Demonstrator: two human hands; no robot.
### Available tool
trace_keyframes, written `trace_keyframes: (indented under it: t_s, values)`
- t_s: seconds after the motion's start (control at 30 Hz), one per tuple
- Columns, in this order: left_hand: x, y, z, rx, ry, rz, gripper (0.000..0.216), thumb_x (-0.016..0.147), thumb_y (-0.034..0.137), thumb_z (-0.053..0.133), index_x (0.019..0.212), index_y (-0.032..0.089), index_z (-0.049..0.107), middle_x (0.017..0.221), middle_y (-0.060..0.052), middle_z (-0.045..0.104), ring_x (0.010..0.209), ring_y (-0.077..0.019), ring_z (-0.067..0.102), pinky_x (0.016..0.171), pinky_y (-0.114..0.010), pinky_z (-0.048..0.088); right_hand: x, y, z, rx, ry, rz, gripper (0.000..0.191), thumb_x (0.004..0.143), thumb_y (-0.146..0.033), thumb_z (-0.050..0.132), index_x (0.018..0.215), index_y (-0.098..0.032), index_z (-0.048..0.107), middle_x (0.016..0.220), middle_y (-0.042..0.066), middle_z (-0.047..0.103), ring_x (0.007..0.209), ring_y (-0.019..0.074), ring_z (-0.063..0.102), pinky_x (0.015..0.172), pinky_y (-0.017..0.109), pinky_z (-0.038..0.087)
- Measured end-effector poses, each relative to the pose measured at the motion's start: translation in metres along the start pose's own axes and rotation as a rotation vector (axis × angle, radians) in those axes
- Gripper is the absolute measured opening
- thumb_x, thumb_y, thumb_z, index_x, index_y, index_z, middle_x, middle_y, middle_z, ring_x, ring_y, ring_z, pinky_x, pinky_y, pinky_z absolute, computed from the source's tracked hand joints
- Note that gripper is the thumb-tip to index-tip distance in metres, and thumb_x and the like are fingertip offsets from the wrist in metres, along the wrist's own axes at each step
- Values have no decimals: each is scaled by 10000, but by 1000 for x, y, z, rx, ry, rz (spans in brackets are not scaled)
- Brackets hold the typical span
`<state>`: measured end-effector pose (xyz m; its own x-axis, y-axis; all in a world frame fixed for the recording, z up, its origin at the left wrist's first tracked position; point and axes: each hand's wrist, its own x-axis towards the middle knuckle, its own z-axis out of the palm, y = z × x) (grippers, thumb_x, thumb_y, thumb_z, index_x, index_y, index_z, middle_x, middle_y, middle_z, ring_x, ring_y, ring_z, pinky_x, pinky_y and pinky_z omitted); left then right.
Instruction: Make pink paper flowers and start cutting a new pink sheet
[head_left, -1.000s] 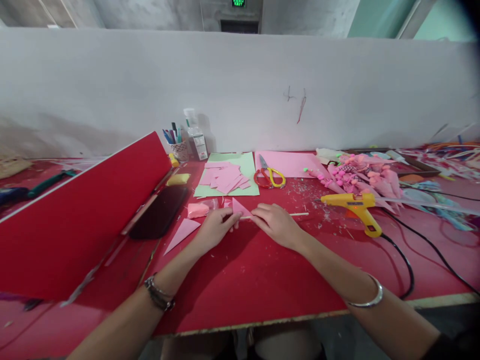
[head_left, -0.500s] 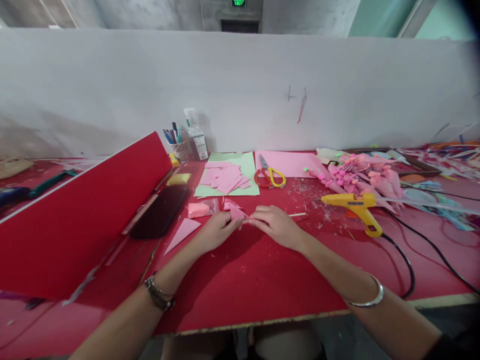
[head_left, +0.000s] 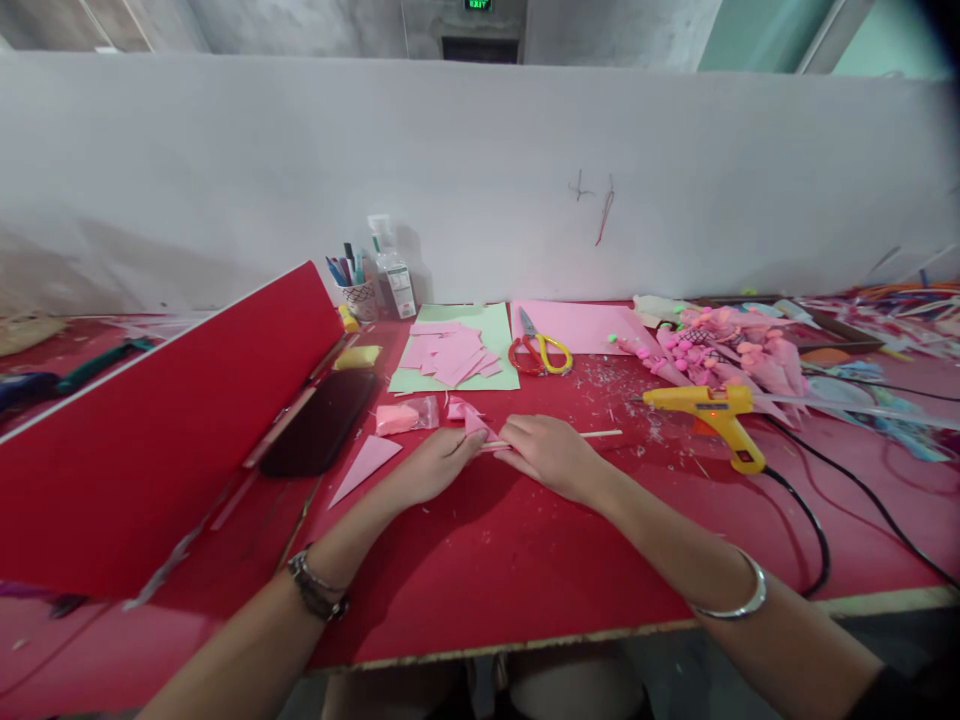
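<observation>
Just above the red tabletop, my left hand (head_left: 439, 465) is closed on a small piece of pink paper (head_left: 477, 424) and one end of a thin pale stick. Beside it, my right hand (head_left: 551, 452) grips the thin stick (head_left: 604, 434), whose far end sticks out to the right. The paper lies against the stick between both hands; my fingers hide part of it. A pink paper triangle (head_left: 365, 467) lies left of my left hand. Behind the hands rest a clear packet with peach-coloured stuff (head_left: 401, 417) and a small pink item (head_left: 455, 407).
Pink paper pieces (head_left: 450, 355) lie on a green sheet (head_left: 499, 325). Scissors (head_left: 541, 350) rest beside them. At right are a yellow glue gun (head_left: 709, 410) with its cord and a pile of pink paper cones (head_left: 735, 345). A phone (head_left: 319, 425) and a red board (head_left: 187, 430) stand left.
My right hand has shifted slightly with the stick, and more of the stick shows between the hands and at its right end. The pink paper has tilted a little rightward.
</observation>
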<state>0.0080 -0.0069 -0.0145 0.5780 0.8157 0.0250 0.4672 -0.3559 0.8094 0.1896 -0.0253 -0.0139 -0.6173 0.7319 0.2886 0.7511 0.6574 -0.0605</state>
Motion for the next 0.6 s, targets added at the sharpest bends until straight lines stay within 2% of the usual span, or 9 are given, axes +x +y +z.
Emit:
trace_keyframes:
  t_s: [0.37, 0.6]
  values:
    - [-1, 6, -4, 126, -67, 79, 360, 871, 367, 248, 588, 173, 358, 569, 41, 311, 521, -90, 303, 495, -203, 284, -4, 2, 2, 383, 39, 74, 274, 876, -351, 396, 757, -166, 561, 713, 15, 565, 666, 115, 493, 587, 211, 304]
    - [-2, 3, -3, 360, -130, 146, 444, 900, 348, 174, 617, 149, 452, 566, 19, 425, 525, -98, 398, 542, -216, 322, -4, 7, 1, 670, -68, 108, 285, 839, -312, 444, 662, -131, 576, 578, -21, 521, 553, 83, 440, 537, 186, 285]
